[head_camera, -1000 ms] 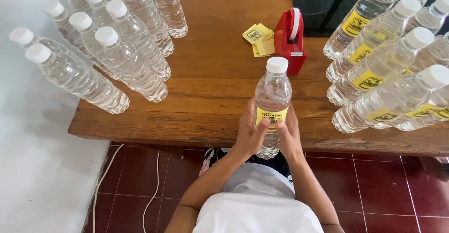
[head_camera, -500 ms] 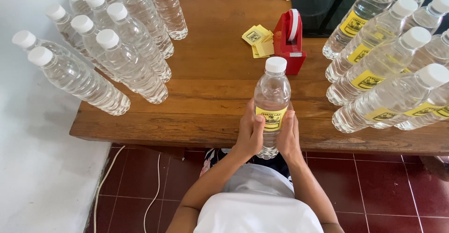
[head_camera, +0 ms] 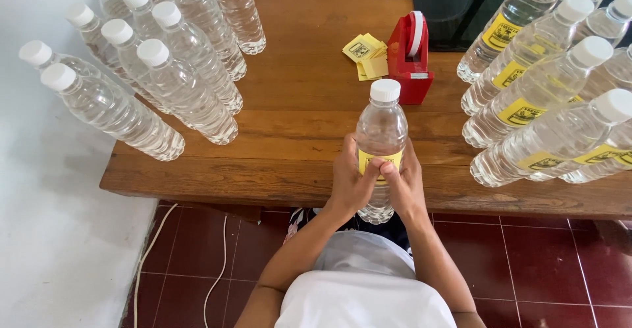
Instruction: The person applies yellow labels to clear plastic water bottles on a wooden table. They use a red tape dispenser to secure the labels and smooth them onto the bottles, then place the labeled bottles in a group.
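From the head camera, both forearms rise from the bottom of the picture and meet at a clear water bottle [head_camera: 381, 137] with a white cap, held upright just over the near edge of the wooden table [head_camera: 309, 124]. The left hand [head_camera: 349, 182] wraps the bottle's left side and the right hand [head_camera: 403, 184] its right, fingers curled closed around the body — thumbs meeting in front, pressed onto the yellow label [head_camera: 375, 160] on the bottle's middle.

Just beyond the bottle stands a red tape dispenser [head_camera: 409, 61], with a small heap of loose yellow labels [head_camera: 366, 55] beside it on its left. Left of the held bottle stands a cluster of unlabelled bottles [head_camera: 164, 71]; to its right, a group of labelled bottles [head_camera: 546, 98]. Below the table edge lies red tiled floor [head_camera: 546, 262].
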